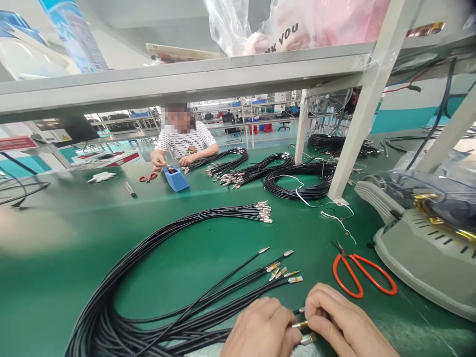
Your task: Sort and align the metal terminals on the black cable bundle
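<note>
At the bottom centre of the frame, both hands meet over the metal-tipped ends of a few thin black cables (238, 307). The left hand (260, 329) is closed around the cable ends just behind their tips, and the right hand (344, 322) pinches one small brass-coloured terminal (300, 325) between thumb and fingertips; a second terminal pokes out just below it. The two hands are touching or nearly so.

The cables look light and limp, so they will likely sag and trail rather than hold a shape. The terminals are small, smooth and probably slippery, and look easy to bend, so a grip on the black jacket just behind the metal seems the safer hold, with only a fingertip pinch on the tip itself.

The held cables run back to the left into a big looped bundle (122, 292) lying on the green table (59, 238). More loose ends with silver tips (282, 270) fan out just above the hands, and another bunch of tips lies higher, near mid-frame.

To the right of the hands lie orange-handled scissors (362, 275), closed, and beyond them, at the right edge, a grey machine (420, 258) with a clear cover. In the upper middle a person in a striped shirt (186, 141) works at a blue box (175, 178), with further cable coils (297, 183) between.
</note>
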`<action>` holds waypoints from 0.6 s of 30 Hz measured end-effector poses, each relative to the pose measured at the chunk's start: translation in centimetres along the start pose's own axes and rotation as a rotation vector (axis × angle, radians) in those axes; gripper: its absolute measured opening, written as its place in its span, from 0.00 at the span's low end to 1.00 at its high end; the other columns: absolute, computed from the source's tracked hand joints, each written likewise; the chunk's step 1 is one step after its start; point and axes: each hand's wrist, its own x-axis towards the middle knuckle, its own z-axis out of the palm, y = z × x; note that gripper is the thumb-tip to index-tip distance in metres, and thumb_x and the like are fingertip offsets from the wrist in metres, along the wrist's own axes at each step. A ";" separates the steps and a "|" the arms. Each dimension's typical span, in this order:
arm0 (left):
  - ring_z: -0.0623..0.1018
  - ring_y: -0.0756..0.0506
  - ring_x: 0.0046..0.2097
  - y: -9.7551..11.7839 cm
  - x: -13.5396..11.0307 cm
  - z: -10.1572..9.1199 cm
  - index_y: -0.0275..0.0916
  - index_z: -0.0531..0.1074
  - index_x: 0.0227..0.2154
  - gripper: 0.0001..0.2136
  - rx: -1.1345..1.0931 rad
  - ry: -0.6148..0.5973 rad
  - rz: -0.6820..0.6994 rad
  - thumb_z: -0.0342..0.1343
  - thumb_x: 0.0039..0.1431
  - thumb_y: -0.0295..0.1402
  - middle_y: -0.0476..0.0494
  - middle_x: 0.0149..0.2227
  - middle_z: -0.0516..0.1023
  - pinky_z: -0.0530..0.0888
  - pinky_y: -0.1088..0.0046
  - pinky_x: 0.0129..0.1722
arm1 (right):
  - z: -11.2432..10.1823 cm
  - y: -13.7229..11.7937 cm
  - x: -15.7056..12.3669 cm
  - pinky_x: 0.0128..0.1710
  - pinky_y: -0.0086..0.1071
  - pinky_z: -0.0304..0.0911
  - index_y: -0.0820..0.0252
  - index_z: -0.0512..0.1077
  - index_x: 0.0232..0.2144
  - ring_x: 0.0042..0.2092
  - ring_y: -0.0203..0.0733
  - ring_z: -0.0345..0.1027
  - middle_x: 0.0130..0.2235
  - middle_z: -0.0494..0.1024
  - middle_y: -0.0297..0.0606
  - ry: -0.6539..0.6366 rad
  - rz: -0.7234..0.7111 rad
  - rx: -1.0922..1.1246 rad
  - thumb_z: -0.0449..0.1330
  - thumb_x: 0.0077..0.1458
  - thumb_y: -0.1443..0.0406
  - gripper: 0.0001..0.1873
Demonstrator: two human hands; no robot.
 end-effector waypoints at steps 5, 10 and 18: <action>0.77 0.47 0.30 0.2 0.2 -0.5 0.38 0.74 0.28 0.08 0.086 -0.043 -0.020 0.54 0.63 0.26 0.49 0.27 0.76 0.68 0.75 0.27 | -0.4 0.0 0.1 0.36 0.31 0.60 0.53 0.59 0.29 0.36 0.38 0.66 0.33 0.67 0.31 0.005 -0.003 -0.006 0.42 0.66 0.64 0.12; 0.76 0.48 0.29 -0.2 0.1 -0.2 0.38 0.72 0.28 0.10 -0.022 -0.022 -0.062 0.51 0.65 0.28 0.48 0.28 0.75 0.67 0.77 0.27 | -0.3 0.1 0.1 0.36 0.32 0.62 0.54 0.57 0.26 0.35 0.42 0.64 0.29 0.65 0.32 -0.028 -0.029 -0.060 0.41 0.67 0.62 0.16; 0.66 0.52 0.25 -0.2 0.0 -0.7 0.38 0.66 0.22 0.13 -0.373 -0.025 0.010 0.47 0.63 0.29 0.53 0.23 0.67 0.61 0.80 0.24 | -0.9 -0.3 -0.1 0.36 0.31 0.62 0.54 0.61 0.27 0.34 0.40 0.63 0.30 0.67 0.32 -0.036 -0.081 -0.017 0.39 0.69 0.60 0.19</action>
